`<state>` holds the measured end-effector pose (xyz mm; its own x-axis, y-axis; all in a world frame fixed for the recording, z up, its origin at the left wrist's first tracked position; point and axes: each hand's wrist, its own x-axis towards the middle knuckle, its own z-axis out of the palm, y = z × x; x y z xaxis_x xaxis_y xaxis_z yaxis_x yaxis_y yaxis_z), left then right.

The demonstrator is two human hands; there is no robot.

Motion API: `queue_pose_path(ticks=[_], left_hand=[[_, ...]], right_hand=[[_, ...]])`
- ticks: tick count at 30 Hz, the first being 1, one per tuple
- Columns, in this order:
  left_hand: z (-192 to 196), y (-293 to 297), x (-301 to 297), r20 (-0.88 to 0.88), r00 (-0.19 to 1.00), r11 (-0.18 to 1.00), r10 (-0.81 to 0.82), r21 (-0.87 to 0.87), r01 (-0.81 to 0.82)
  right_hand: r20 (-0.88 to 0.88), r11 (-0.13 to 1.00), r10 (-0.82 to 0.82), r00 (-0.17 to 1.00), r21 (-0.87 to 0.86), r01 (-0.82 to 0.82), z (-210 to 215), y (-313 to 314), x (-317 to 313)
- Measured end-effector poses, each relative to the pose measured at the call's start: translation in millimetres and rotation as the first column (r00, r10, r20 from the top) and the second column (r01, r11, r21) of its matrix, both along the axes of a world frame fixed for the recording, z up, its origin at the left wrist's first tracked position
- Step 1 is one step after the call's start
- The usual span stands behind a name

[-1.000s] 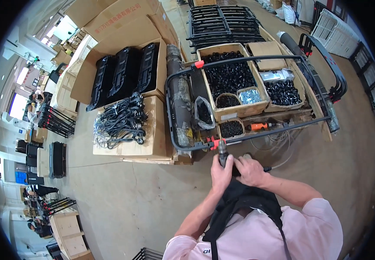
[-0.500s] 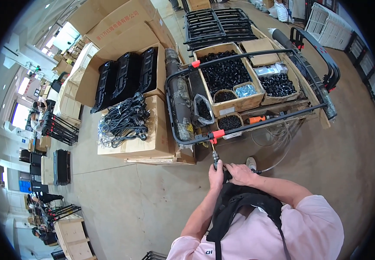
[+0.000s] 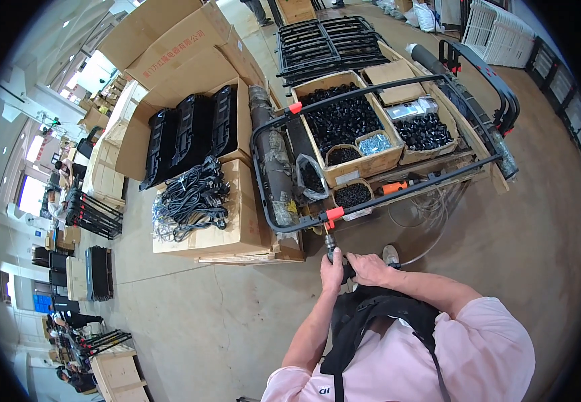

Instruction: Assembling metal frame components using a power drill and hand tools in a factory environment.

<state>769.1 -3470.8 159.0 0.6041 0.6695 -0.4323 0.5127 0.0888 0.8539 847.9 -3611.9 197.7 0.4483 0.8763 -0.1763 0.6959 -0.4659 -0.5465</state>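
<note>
Both hands are closed around a power drill [image 3: 330, 241] with a dark body and metal chuck. My left hand [image 3: 332, 272] wraps its front part just behind the chuck. My right hand [image 3: 369, 270] grips the rear, where its fingers partly hide the tool. From the chuck a thin bit points up to a red plastic piece [image 3: 334, 214] on the near bar of a black tubular frame [image 3: 397, 195]; I cannot tell whether the tip is seated in it. The frame lies across two padded supports, and another red piece [image 3: 296, 108] sits at its far left corner.
Within the frame are a box of black plastic parts [image 3: 344, 120], a tub of small black screws [image 3: 353, 195] and an orange-handled tool [image 3: 395, 187]. At left, bundled black cables [image 3: 196, 197] lie on a carton. An air hose [image 3: 431, 251] trails at right. People work far left.
The view has shifted slightly. The drill and both hands are a little closer to the frame's near bar, and less of the bit shows. Both hands keep their grip.
</note>
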Motion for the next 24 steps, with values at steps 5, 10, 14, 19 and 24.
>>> queue_pose_path(ticks=[5,10,14,19,24], left_hand=[[-3.1,3.2,2.4,-0.026,0.999,0.998,-0.019,0.055,0.021],[8.1,2.1,10.0,-0.082,0.996,0.995,-0.047,0.085,0.054],[5.1,7.0,11.2,-0.08,0.996,0.996,-0.044,0.067,0.05],[0.4,11.2,15.2,-0.105,0.994,0.996,-0.036,0.081,0.045],[-0.7,11.5,17.8,-0.08,0.996,0.996,-0.035,0.074,0.041]], right_hand=[[-0.02,0.999,-0.006,1.0,0.033,0.006,-4.5,2.8,3.7],[-0.033,1.0,-0.003,0.999,0.021,0.004,-6.6,2.8,9.4],[-0.055,1.0,-0.011,0.998,0.024,0.012,-4.7,7.0,11.2],[-0.052,0.998,-0.031,0.998,0.048,0.033,-3.1,9.2,12.1],[0.004,0.998,0.023,1.0,0.062,-0.023,-2.9,9.1,11.8]])
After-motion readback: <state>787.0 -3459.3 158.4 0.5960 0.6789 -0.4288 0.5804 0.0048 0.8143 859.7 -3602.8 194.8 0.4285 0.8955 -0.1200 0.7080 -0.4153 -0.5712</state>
